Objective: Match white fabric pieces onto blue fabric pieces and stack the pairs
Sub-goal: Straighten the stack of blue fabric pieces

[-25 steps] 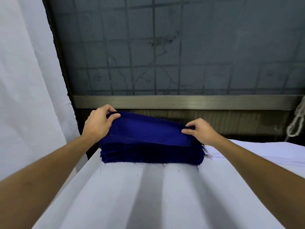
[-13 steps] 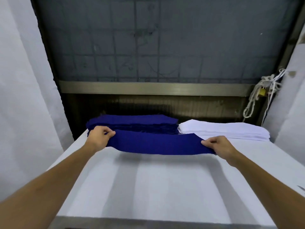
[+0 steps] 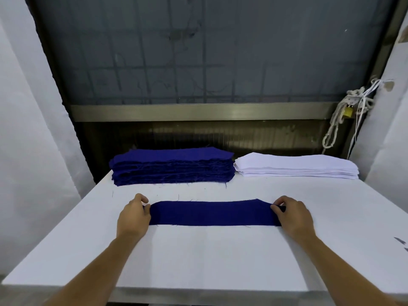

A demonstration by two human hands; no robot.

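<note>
The blue piece (image 3: 212, 213) lay flat on the table (image 3: 198, 261), in front of the blue stack (image 3: 172, 166) and white stack (image 3: 295, 165). The left hand (image 3: 134, 215) and right hand (image 3: 293, 215) each pinched one end. Release was advisable only once the piece was taut and wrinkle-free.

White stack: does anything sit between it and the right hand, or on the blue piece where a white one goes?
Nothing visible. Only bare table lies between the right hand and the white stack. The blue piece lies uncovered, its ends pinched by that hand and the left hand.
</note>
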